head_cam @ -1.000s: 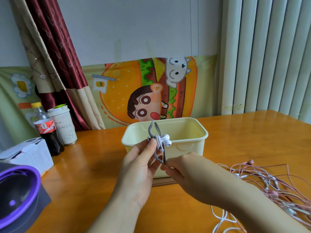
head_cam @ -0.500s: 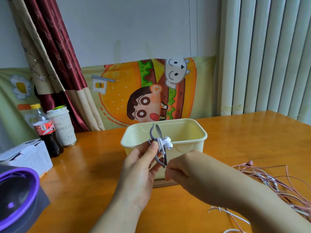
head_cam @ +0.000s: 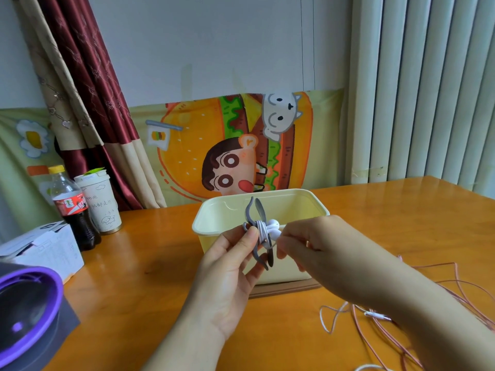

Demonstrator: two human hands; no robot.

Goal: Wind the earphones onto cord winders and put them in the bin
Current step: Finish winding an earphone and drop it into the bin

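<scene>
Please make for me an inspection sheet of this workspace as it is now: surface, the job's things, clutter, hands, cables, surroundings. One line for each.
Surface: orange wooden table, glossy.
Job's things: cream bin on a brown base; grey cord winder held up in front of it, with white earphones wound round its middle.
Clutter: cola bottle, paper cup, white box and purple-rimmed device, all at left.
Hands: left hand pinches the cord winder; right hand pinches the white earphones near the earbuds.
Cables: loose earphone cables, pink and white, tangled on the table at right.
Surroundings: red curtain, cartoon cloth, vertical blinds.
</scene>
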